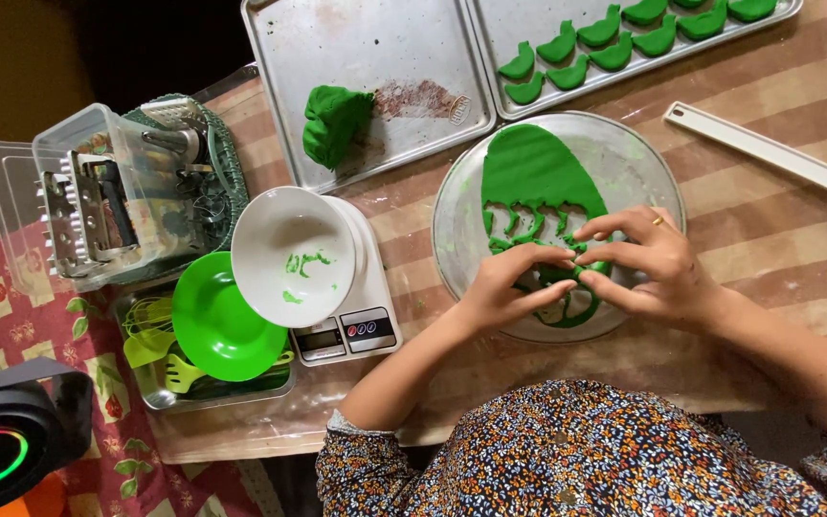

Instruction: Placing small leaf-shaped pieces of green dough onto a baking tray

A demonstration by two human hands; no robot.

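A: Report hand status.

B: The left hand (509, 282) and the right hand (648, 263) meet over the near part of the round glass plate (643, 172). Fingers of both are bent and drawn together, pinching at a small piece of green dough (581, 268) between the fingertips. Whether a cutter sits under them cannot be told; the fingers hide that spot.

A: Location of the dough sheet?

B: The rolled green sheet (533, 172) lies flat on the plate, its far end whole and rounded, its near end cut into ragged strips and loops. The hands rest on that near, cut end.

A: Surroundings?

B: Far right, a metal tray (528, 19) carries rows of cut green shapes (567, 48). To its left, a second metal tray (356, 38) holds a lump of spare dough (335, 120). Left of the plate, a white bowl (289, 254) with green scraps sits on a kitchen scale (351, 330); a green plate (222, 321) lies further left. A white ruler-like strip (768, 153) lies to the right.

A: Failure risks?

B: In my judgement, three. One: the pinched piece is thin, so pulling it upward too fast could stretch or tear it. Two: the offcut strips around it are narrow and close; they may lift with the piece and distort it. Three: warm fingertips pressing hard could dent the surface or make the dough stick.
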